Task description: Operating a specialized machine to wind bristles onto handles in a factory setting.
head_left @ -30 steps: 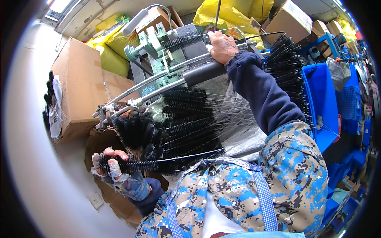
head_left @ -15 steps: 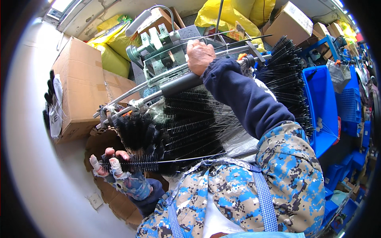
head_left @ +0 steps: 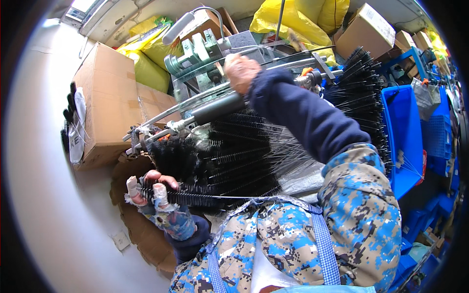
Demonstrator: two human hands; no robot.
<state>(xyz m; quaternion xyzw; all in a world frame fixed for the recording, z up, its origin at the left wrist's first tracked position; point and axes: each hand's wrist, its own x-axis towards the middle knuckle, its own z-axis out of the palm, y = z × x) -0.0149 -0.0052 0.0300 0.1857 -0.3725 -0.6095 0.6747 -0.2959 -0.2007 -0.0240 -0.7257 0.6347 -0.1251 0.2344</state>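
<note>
My left hand [head_left: 157, 191], with white-wrapped fingertips, is closed around the bristled end of a long twisted-wire brush [head_left: 198, 197]. Its bare wire runs right, across the front of my body. At the green-grey bench machine [head_left: 200, 54], my right hand [head_left: 239, 72] is curled into a fist, slightly blurred. What sits inside that fist is hidden; a thin dark rod [head_left: 298, 58] extends rightward close to it. Below the machine's metal rails and dark grey roller [head_left: 219, 108] lies a thick pile of black wire brushes [head_left: 239, 158].
More black brushes [head_left: 361, 88] fan out beside a blue bin [head_left: 404, 136] on the right. Cardboard boxes [head_left: 107, 97] and a glove [head_left: 77, 129] stand at left. Yellow sacks [head_left: 288, 24] and another box [head_left: 367, 31] line the back wall.
My left hand and the brush have shifted slightly right and up in the picture. My right hand has moved a little along the machine. The whole view has also shifted slightly.
</note>
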